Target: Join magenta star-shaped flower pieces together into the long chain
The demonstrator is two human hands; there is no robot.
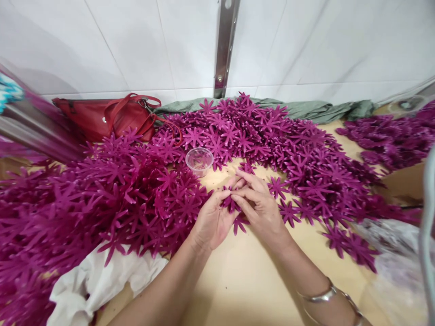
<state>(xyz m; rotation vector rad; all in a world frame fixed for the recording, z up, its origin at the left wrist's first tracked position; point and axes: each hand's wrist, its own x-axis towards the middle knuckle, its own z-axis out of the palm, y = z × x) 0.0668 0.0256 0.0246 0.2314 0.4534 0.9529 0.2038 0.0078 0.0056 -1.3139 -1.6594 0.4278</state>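
My left hand point(212, 217) and my right hand point(260, 206) meet over the middle of the wooden table point(238, 276). Both pinch the same magenta plastic flower point(233, 208), whose petals stick out between and below the fingers. A small clear plastic cup point(199, 160) stands just beyond my hands. Magenta flower pieces lie heaped in a wide arc: a thick pile point(84, 208) to the left and a flatter spread point(299, 154) behind and to the right. Silver bangles point(322, 296) sit on my right wrist.
A red handbag point(108, 117) lies at the back left against the white tiled wall. White cloth point(102, 280) lies at the front left, green cloth point(306, 108) along the back. A clear plastic bag point(397, 267) sits at the right, another flower heap point(390, 138) beyond it.
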